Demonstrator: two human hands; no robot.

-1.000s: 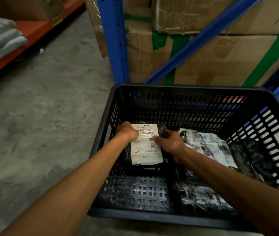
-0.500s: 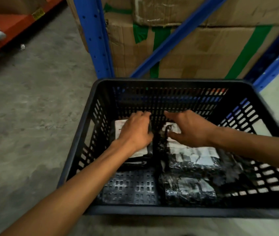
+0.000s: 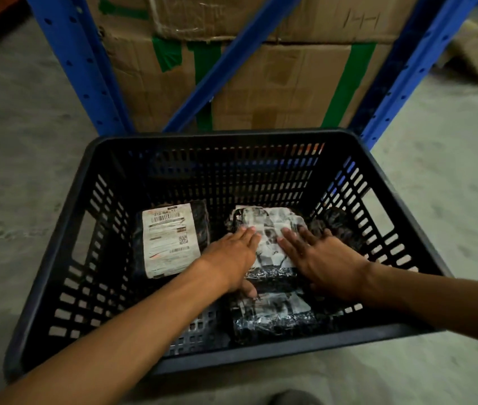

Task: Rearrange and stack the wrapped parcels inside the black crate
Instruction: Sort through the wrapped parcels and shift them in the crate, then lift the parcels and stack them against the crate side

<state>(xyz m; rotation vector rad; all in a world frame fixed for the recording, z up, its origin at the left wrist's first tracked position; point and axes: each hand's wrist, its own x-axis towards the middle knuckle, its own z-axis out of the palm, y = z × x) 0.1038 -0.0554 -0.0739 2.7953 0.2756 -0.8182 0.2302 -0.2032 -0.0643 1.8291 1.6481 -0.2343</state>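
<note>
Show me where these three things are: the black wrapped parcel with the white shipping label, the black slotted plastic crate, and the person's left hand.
black wrapped parcel with the white shipping label (image 3: 169,241): head view, middle of label.
black slotted plastic crate (image 3: 220,135): head view, far rim.
left hand (image 3: 230,257): head view, back of hand.

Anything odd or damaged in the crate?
Nothing broken. The labelled parcel lies flat at back left; the middle parcel under both hands is crumpled, and a dark parcel is slumped against the crate right wall.
</note>
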